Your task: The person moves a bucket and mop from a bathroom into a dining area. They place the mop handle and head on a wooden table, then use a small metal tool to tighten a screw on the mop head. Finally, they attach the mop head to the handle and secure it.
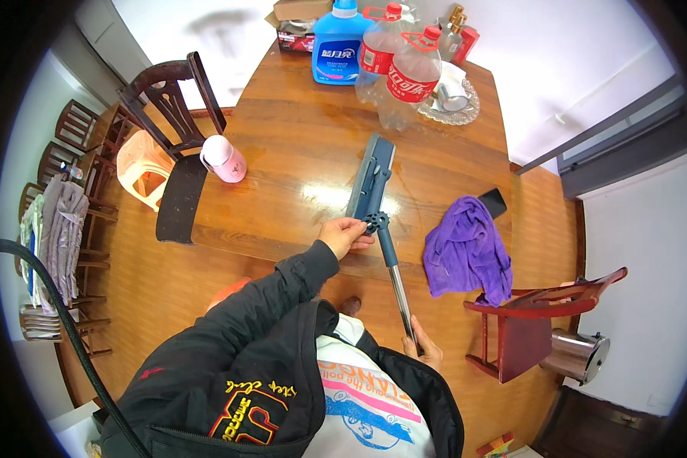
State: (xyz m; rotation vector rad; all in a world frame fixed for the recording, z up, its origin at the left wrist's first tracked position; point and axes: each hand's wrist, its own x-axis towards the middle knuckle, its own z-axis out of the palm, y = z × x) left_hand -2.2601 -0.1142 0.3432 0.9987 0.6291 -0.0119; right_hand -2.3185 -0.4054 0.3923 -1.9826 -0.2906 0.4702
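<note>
A dark blue-grey window squeegee [368,183] rests with its long, flat head on the wooden table. Its pole, grey-blue above and bare metal below [401,294], runs down past the near edge toward me. At the toothed round joint [375,222] between head and pole, my left hand [345,235] pinches with thumb and fingers. Lower on the metal pole, my right hand [424,343] is closed around it, close to my body; its finger undersides are hidden. A crumpled purple cloth [468,248] lies right of the pole, hanging slightly over the table edge.
On the table [282,153] stand a pink flask [225,160], a blue detergent jug [337,49], two red-capped plastic bottles [411,80] and a glass dish [466,114]. A black phone [493,202] lies by the cloth. Chairs stand left [179,191] and right [523,336].
</note>
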